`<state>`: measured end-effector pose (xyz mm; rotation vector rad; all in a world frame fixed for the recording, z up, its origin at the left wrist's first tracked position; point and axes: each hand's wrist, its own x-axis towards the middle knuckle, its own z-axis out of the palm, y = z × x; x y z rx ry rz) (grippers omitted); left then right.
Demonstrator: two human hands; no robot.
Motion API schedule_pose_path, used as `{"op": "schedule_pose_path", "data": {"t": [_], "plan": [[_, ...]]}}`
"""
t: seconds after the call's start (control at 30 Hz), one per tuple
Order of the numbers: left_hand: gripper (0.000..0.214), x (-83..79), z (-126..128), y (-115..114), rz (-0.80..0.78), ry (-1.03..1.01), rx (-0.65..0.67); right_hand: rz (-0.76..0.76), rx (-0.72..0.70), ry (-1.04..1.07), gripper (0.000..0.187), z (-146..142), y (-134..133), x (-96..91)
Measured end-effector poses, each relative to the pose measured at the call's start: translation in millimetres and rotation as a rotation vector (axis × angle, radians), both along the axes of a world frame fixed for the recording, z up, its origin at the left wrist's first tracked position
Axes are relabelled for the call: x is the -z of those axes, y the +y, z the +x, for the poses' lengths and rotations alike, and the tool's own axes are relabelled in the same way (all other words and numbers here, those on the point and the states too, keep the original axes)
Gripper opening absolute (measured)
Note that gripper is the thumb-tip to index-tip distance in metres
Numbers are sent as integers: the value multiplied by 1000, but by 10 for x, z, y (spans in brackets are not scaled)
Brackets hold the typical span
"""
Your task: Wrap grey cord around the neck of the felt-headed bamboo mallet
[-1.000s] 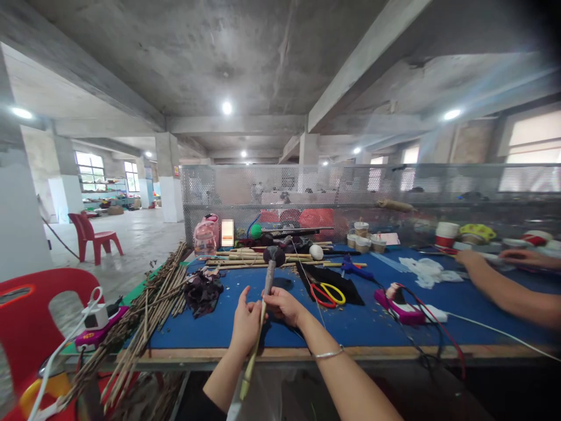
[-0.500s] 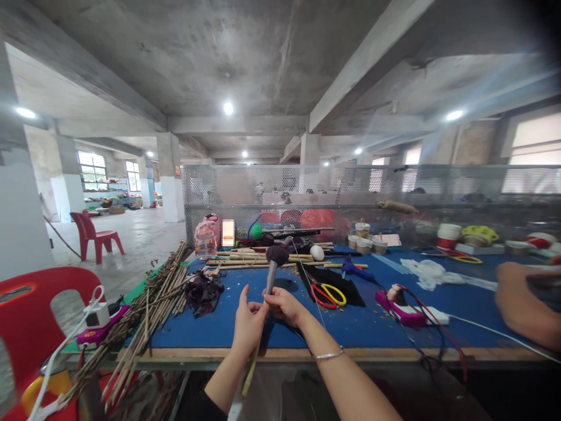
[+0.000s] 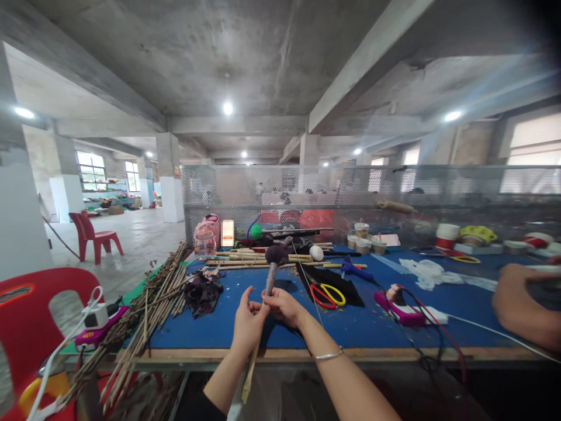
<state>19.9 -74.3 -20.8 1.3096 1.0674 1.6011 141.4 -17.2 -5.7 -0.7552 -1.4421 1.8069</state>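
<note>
I have the left hand (image 3: pixel 250 313) and right hand (image 3: pixel 283 305) both pinching the stick (image 3: pixel 254 355) at mid-length, above the near edge of the worktop (image 3: pixel 363 327), and judge it light and stiff, its ball (image 3: pixel 277 255) softer, best gripped below the grey wrap (image 3: pixel 270 279).

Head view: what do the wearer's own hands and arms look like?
The left hand and right hand are both bare, without gloves. A thin, silvery bangle circles the right wrist. A black sleeve shows on the left arm near the bottom edge; the right arm is uncovered as far as it shows.
</note>
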Motion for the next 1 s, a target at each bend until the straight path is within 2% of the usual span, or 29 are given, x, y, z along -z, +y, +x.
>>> {"op": "schedule_pose_path", "data": {"t": [0.17, 0.37, 0.43, 0.57, 0.63, 0.7, 0.77, 0.87, 0.93, 1.0], "plan": [[63, -12, 6, -23, -12, 10, 33, 17, 13, -23, 34, -11, 9, 3], [56, -61, -4, -40, -17, 43, -72, 94, 26, -166, 32, -53, -137, -137], [51, -86, -58, -59, -13, 17, -93, 228, 84, -260, 30, -6, -195, -210], [42, -194, -224, -151, 10, -54, -90, 650, 228, -555, 14, 225, -193, -351], [35, -288, -290, -229, 43, -108, -55, 798, 353, -713, 3, 370, -115, -412], [31, -399, -325, -336, 45, -180, 2, 882, 537, -825, 9, 519, 9, -467], [27, -508, -339, -468, 14, -286, 50, 888, 769, -907, 18, 680, 171, -522], [30, -639, -362, -679, -48, -448, 127, 773, 1054, -993, 27, 948, 466, -607], [33, -698, -389, -786, -81, -527, 147, 690, 1124, -984, 26, 1111, 675, -646], [36, -740, -422, -844, -135, -545, 104, 587, 1070, -864, 23, 1218, 870, -652]]}}
